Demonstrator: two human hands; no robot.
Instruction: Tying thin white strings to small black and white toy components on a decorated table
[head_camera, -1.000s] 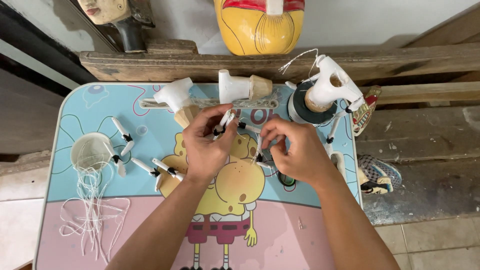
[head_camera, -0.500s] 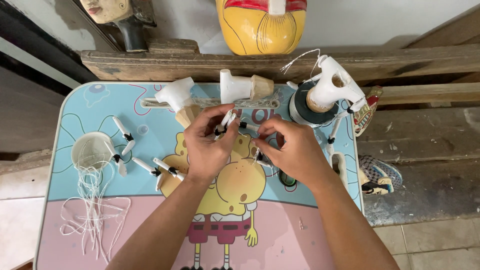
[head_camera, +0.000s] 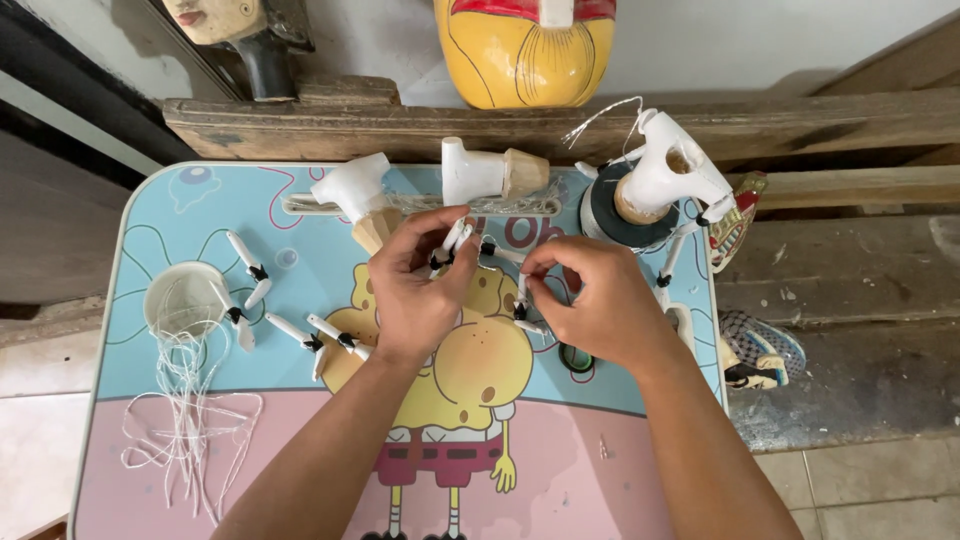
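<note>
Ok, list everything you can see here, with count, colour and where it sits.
Small table: one, blue and pink cartoon top, centre.
Jointed white sticks with black joints: several loose pairs, table's left half.
Jointed stick piece in hands: one, white and black, between both hands.
Cup: one, white, table's left edge.
String strands: a loose bunch, white, below the cup.
Carved wooden parts: three, white with bare wood, table's far edge.
Painted wooden head: one, yellow, above the plank.
Left hand: pinching the piece.
Right hand: pinching its other end.
</note>
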